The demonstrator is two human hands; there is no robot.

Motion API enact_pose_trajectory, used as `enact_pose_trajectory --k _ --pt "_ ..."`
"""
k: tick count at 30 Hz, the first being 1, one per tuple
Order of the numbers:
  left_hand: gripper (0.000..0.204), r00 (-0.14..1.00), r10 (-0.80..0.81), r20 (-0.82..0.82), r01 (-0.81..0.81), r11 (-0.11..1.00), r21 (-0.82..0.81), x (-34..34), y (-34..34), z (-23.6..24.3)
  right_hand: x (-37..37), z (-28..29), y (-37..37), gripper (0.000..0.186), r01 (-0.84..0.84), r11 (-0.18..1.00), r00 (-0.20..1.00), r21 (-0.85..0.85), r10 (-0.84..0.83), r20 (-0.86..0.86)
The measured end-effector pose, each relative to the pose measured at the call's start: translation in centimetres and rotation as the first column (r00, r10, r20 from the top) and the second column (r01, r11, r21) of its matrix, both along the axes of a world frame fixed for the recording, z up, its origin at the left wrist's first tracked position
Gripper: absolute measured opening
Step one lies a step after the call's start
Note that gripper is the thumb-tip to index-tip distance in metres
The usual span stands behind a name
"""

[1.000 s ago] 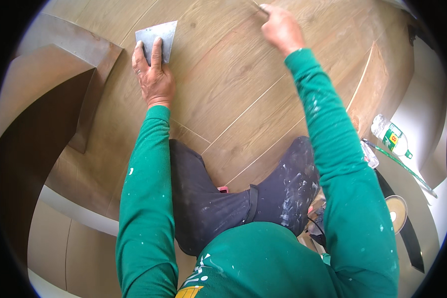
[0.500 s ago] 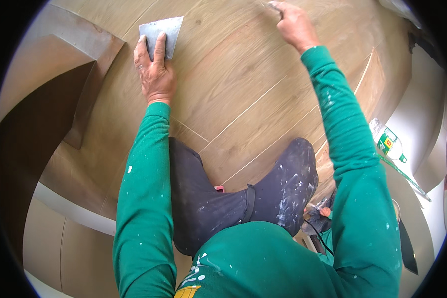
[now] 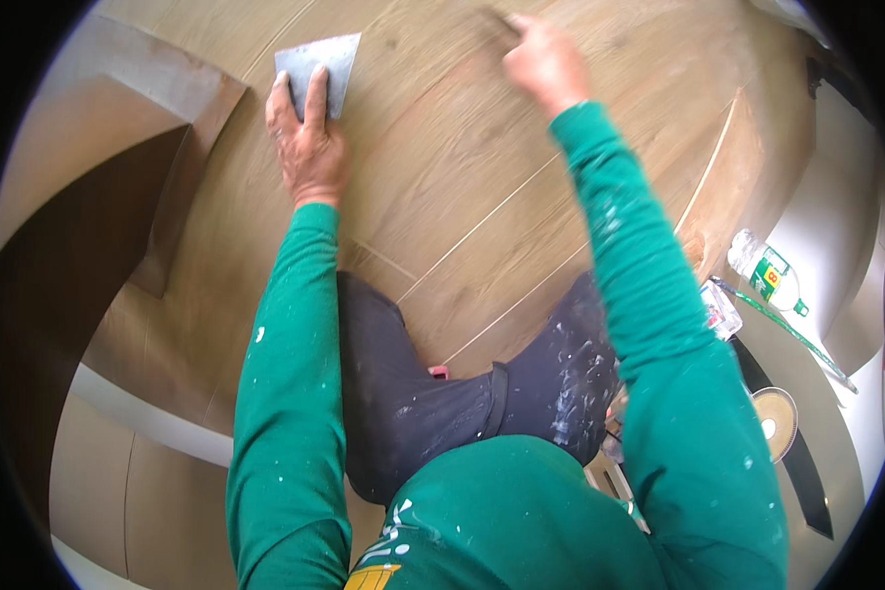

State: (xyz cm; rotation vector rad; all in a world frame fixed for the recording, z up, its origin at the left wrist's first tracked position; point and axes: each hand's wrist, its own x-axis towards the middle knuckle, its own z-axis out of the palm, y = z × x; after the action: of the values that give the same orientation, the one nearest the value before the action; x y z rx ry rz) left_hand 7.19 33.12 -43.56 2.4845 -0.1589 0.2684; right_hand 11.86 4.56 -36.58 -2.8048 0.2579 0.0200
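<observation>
Two fingers of my left grip [image 3: 308, 157] spread over a flat grey metal blade [image 3: 330, 61] — four-sided, its broad edge facing away from me, above wood-grained planks [image 3: 462, 128]. My right grip [image 3: 546, 67] holds a thin, dark tool [image 3: 501, 24] — motion-blurred, slanting toward upper left, its tip indistinct.

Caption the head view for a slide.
Left hand holding a flat grey metal blade, right hand gripping a blurred, thin dark tool, over a brown wood-grain surface.

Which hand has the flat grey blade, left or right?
The left hand, with two fingers spread over the grey blade. The right hand, blurred, instead holds a thin dark object too smeared to identify.
</observation>
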Motion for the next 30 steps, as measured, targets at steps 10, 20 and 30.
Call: enact_pose_trajectory --k 10,20,30 --pt "0.053 0.998 0.006 0.070 0.013 0.961 -0.276 -0.4 1.8 0.4 -7.3 -2.0 12.8 0.028 -0.069 0.997 0.994 -0.030 0.066 -0.087" --pt "0.038 0.904 0.244 -0.352 -0.392 0.801 -0.452 -9.2 6.8 10.4 -14.8 1.9 22.2 0.026 -0.013 0.937 0.971 0.349 0.095 -0.219" --pt "0.031 0.389 -0.398 -0.831 -0.901 0.021 -0.433 -11.9 1.2 13.8 -18.4 9.2 6.9 0.066 -0.249 0.496 0.968 0.832 0.163 0.193"
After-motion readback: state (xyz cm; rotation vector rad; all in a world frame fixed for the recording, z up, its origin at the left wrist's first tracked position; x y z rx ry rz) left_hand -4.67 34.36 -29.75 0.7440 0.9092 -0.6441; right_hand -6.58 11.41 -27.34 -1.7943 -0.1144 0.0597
